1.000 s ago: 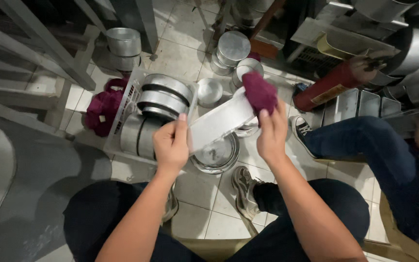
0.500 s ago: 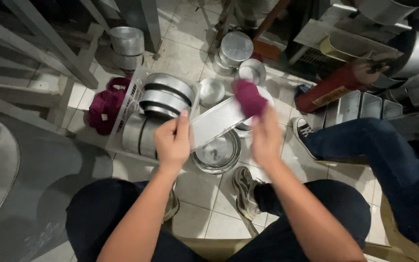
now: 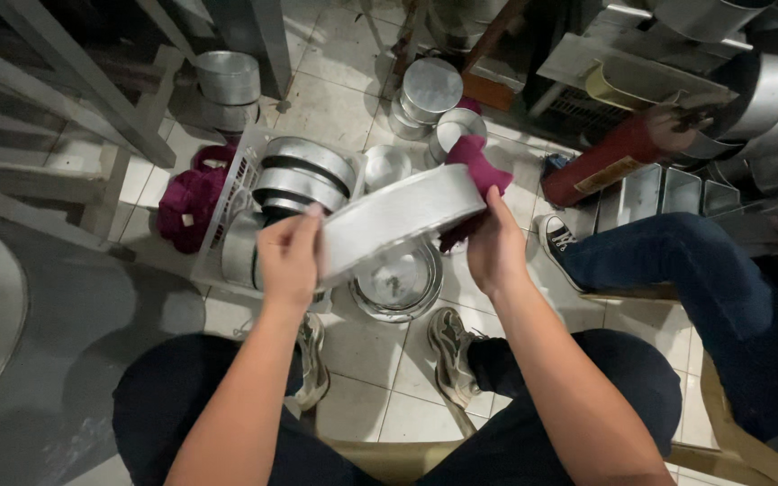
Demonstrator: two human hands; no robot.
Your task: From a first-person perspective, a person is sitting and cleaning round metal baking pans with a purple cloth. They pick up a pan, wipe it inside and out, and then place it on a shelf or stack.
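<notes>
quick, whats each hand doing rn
Left hand: closed on the round metal pan.
Right hand: holding a maroon cloth against the pan.

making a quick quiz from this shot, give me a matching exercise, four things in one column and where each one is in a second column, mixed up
Things:
1. round metal pan
2. magenta cloth
3. red cylinder
4. white basket

Places:
A. lying on the floor tiles at the right, beside a seated person's leg
B. pressed against the pan's rim by the right hand
C. on the floor at the left, holding stacked metal pans
D. held up between both hands, the left hand on its near end

Pairs: 1-D, 2-B, 3-A, 4-C
</notes>
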